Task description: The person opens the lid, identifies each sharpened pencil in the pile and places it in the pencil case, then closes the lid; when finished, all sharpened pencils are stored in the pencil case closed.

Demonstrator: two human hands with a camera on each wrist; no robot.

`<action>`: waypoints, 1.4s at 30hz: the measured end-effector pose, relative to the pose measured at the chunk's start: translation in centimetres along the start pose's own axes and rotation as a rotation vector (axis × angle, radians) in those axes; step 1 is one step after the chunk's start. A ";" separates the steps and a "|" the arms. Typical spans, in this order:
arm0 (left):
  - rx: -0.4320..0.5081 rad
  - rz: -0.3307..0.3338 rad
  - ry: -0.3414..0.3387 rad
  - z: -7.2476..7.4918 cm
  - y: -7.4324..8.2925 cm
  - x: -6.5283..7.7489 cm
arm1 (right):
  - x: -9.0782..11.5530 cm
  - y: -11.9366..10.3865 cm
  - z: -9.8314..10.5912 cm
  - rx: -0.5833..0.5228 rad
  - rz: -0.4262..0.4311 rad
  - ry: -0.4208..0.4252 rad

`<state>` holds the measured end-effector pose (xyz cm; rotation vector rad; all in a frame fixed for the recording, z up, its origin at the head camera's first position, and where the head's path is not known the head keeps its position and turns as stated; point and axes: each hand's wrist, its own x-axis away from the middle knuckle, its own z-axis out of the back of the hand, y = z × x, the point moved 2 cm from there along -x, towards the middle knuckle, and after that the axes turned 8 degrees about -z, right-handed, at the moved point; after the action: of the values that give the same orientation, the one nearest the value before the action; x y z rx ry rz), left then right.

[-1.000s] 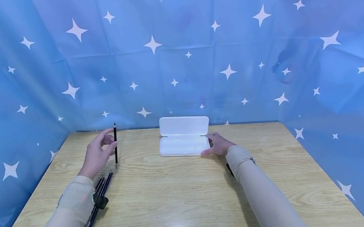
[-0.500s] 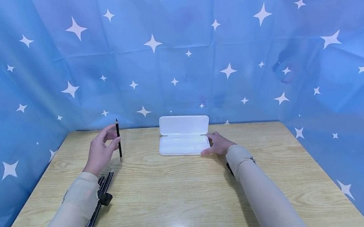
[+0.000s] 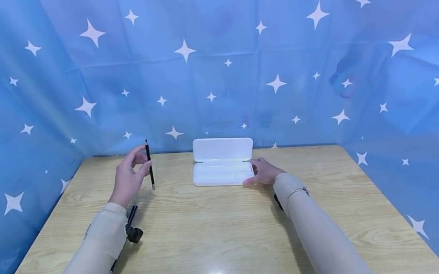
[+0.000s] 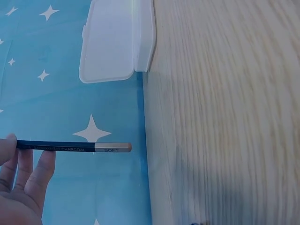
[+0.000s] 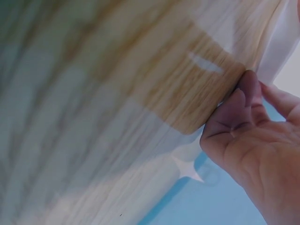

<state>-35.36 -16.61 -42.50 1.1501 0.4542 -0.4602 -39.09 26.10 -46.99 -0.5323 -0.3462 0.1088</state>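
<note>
My left hand pinches a black charcoal pencil between thumb and fingers, upright above the table with its dark point upward. In the left wrist view the pencil shows the words CHARCOAL and SOFT near its pale end band. A white pencil case lies at the back of the table, its lid raised and nothing visible inside. At the case's right end, my right hand grips it, thumb at the front corner and fingers behind. The right wrist view shows this hand low against the tabletop.
More dark pencils lie on the wooden table, mostly hidden under my left forearm and its black wrist camera. A blue curtain with white stars hangs behind the table's back edge and along the sides.
My left hand has carried the pencil right and slightly away from me, toward the case, and the pencil stands straighter. The right hand and the case have stayed put.
</note>
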 end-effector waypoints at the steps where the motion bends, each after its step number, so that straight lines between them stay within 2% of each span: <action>1: -0.006 -0.007 0.001 -0.1 0.1 -0.1 | 0.0 0.0 0.1 0.006 0.001 0.000; 9: 0.024 -0.006 -0.011 -1.1 0.4 -0.5 | -0.1 0.0 0.3 0.004 0.026 -0.003; 24: 0.127 -0.002 -0.011 -2.8 0.4 -1.3 | -0.1 -0.2 -0.1 -0.019 0.013 0.010; 29: 0.129 0.004 -0.017 -3.3 0.6 -1.7 | 0.1 -0.3 0.0 -0.035 0.031 0.001; 36: 0.105 -0.038 -0.026 -4.2 1.7 -2.0 | -0.2 -0.2 0.0 -0.052 0.036 0.000; 42: 0.127 -0.031 -0.018 -5.0 0.7 -2.6 | -0.5 0.2 -0.1 -0.049 0.010 0.008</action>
<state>-37.60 -11.38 -42.19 1.2613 0.4322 -0.5318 -39.52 26.08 -47.31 -0.5828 -0.3388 0.1076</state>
